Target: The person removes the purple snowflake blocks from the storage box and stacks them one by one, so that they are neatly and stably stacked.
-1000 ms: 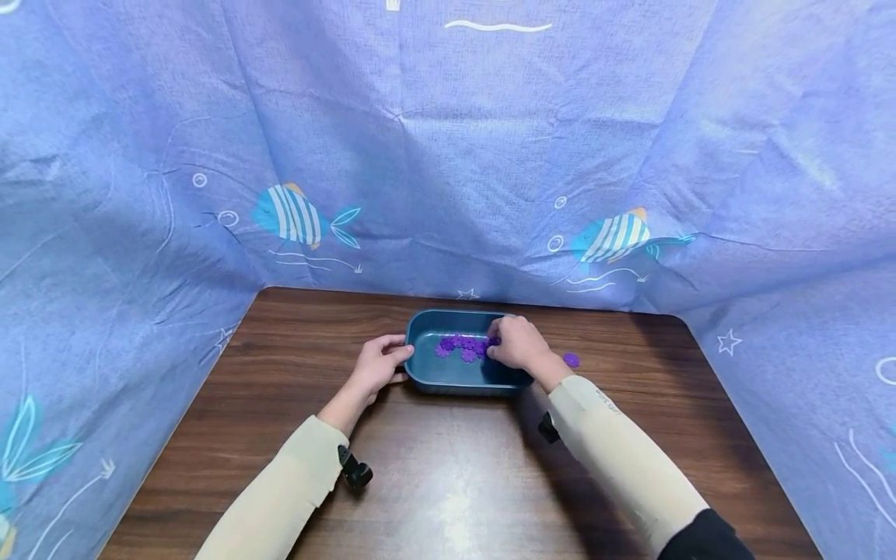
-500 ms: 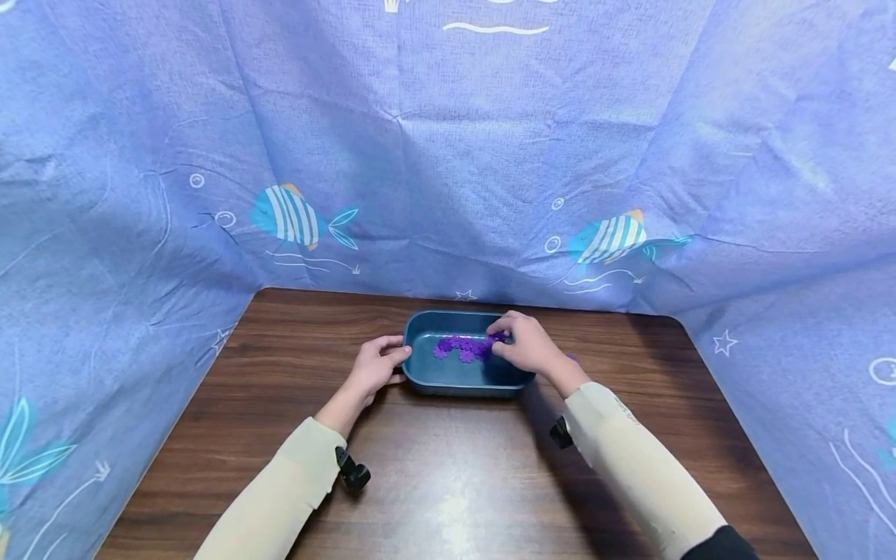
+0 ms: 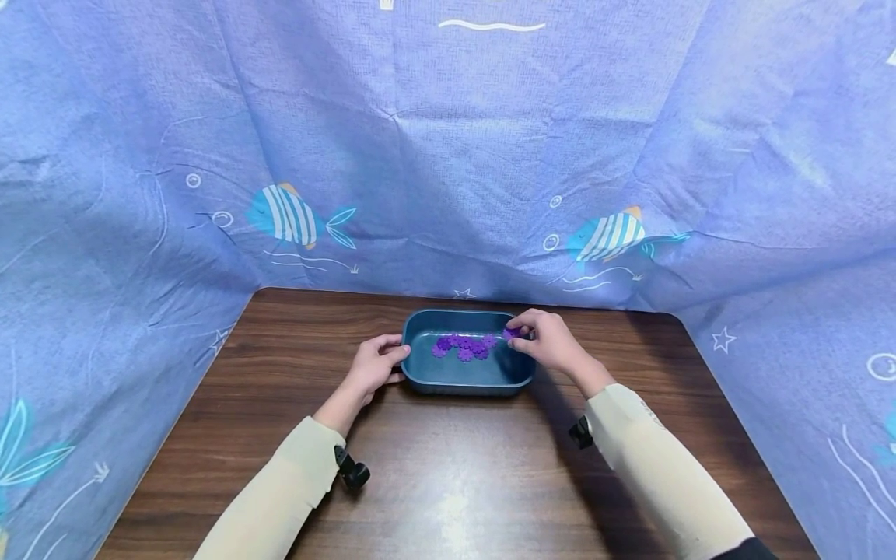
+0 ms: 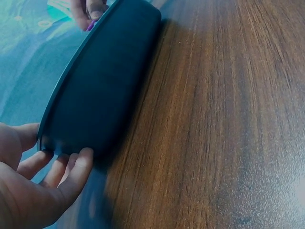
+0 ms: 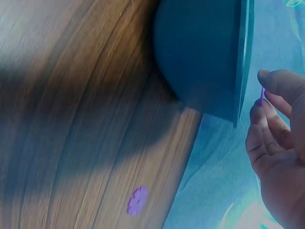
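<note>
A dark teal plastic tray (image 3: pixel 469 386) with raised walls stands on the table. My left hand (image 3: pixel 376 365) grips its left end, thumb over the rim and fingers against the outer wall, as the left wrist view (image 4: pixel 47 186) also shows. Inside the tray lie several purple flower-shaped discs (image 3: pixel 464 354), clustered and partly overlapping. Just over the tray's right end, my right hand (image 3: pixel 549 342) pinches one purple flower-shaped disc (image 3: pixel 510 334) between thumb and fingers. The right wrist view shows that disc edge-on (image 5: pixel 262 95).
On the wooden table (image 3: pixel 448 451), to the right of the tray, lies another purple disc (image 5: pixel 137 200); my right arm hides it in the head view. A blue fish-print cloth (image 3: pixel 448 194) hangs right behind the table's back edge and along both sides.
My right hand has moved right and up from among the discs to the tray's right end, with one disc pinched in it. The left hand keeps its grip on the tray.
</note>
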Action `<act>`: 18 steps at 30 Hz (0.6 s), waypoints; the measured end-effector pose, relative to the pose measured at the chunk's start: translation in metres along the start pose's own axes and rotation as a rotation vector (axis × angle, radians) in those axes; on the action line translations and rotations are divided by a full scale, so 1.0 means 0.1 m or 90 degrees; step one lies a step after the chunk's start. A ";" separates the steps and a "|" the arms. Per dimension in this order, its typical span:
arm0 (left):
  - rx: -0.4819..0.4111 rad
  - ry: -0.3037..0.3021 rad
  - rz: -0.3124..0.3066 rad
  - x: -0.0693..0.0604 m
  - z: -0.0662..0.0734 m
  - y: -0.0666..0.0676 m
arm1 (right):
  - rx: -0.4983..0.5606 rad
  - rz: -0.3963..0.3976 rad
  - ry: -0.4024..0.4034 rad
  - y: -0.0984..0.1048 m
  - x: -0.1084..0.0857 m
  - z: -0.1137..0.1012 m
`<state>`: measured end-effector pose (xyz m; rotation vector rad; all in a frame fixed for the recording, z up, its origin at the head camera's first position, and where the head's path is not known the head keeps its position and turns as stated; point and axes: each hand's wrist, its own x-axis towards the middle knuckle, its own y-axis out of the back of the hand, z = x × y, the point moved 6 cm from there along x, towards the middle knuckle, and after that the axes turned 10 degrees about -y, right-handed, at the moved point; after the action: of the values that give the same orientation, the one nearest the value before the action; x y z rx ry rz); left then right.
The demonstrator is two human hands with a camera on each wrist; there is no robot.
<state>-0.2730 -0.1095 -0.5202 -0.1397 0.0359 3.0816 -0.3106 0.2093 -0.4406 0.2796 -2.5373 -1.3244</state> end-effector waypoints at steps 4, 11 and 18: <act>-0.004 0.003 0.000 0.00 0.00 0.00 | 0.008 0.004 -0.010 0.08 -0.03 0.09; -0.006 0.006 -0.004 0.00 0.01 -0.01 | 0.000 0.030 -0.011 0.19 -0.09 0.25; -0.003 0.013 -0.008 -0.01 0.03 -0.01 | -0.017 0.044 -0.018 0.24 -0.17 0.45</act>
<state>-0.2727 -0.1080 -0.5171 -0.1706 0.0293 3.0686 -0.3101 0.2620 -0.4480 0.1674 -2.5263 -1.3434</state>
